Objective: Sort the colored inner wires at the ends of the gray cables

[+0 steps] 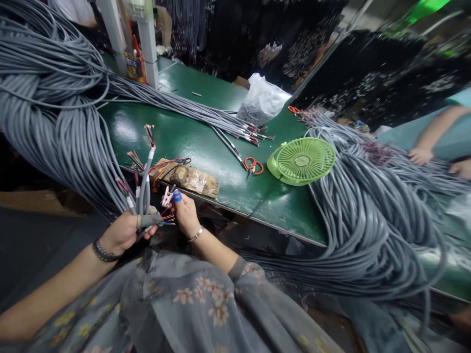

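Glossy green tabletop (287, 208) bears green fan (303, 161), orange-handled scissors (252, 170); dark, blurred backdrop (235, 37) beyond. Left hand (122, 232) grips grey cables (149, 220) just off the front edge (272, 224); right hand (187, 215) pinches small pink piece (167, 197), perhaps a clip.

1. held cables (146, 196): smooth grey plastic from here, with a soft sheen.
2. bench (290, 208): glossy green, catching light.
3. fan (302, 160): smooth green plastic.
4. bag (262, 95): thin, crinkled plastic.
5. bracelet (196, 234): shiny metal.
6. floral garment (176, 314): soft, matt cloth.
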Demonstrator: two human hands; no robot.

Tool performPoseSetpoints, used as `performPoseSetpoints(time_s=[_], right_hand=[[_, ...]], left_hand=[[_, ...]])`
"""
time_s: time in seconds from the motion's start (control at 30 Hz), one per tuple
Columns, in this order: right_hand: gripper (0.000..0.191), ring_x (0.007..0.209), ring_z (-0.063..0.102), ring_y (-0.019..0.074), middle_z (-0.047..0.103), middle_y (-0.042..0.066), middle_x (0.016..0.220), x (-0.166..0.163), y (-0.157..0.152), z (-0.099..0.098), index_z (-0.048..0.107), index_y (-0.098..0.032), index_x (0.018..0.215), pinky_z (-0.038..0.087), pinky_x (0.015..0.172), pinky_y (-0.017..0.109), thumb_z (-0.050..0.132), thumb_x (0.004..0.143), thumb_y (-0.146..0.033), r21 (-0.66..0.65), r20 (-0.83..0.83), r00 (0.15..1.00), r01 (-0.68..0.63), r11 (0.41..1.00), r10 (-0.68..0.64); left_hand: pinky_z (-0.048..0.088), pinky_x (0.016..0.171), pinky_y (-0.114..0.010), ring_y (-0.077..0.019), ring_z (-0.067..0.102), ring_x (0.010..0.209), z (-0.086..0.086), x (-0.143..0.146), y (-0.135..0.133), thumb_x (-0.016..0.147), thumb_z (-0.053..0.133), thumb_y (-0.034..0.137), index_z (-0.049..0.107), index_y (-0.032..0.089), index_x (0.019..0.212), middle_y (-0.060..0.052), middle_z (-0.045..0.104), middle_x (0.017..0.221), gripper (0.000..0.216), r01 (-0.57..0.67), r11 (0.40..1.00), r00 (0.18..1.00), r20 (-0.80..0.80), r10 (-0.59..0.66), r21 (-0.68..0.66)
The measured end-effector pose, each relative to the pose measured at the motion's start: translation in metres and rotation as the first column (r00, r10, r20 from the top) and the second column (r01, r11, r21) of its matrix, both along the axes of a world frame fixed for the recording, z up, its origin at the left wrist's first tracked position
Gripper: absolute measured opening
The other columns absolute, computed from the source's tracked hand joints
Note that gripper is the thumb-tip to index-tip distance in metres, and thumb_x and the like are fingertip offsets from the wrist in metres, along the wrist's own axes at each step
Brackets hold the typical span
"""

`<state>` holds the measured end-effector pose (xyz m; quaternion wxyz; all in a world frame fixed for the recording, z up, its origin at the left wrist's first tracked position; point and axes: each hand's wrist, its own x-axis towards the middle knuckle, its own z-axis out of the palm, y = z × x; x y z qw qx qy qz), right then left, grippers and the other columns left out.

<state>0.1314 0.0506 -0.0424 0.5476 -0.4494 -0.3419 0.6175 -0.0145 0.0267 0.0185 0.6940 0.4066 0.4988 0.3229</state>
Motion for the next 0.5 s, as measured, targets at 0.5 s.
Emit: performPoseSetpoints(time_s=[0.5], right_hand=[[0.043, 0.057, 0.056, 0.0115, 0.064, 0.0, 0.065, -0.013, 0.009, 0.007, 0.067, -0.016, 0.076, 0.052, 0.059, 0.024, 0.074, 0.086, -0.057, -0.328, -0.472, 0.879, -0.103, 0.939, -0.068]], left_hand=[[0.035, 0.04, -0.02, -0.0092, 0.045, 0.041, -0.012, 0.01, -0.003, 0.05, 0.079, 0.034, 0.059, 0.019, 0.046, 0.002, 0.056, 0.042, 0.025, -0.033, 0.999, 0.996, -0.085, 0.034, 0.022]])
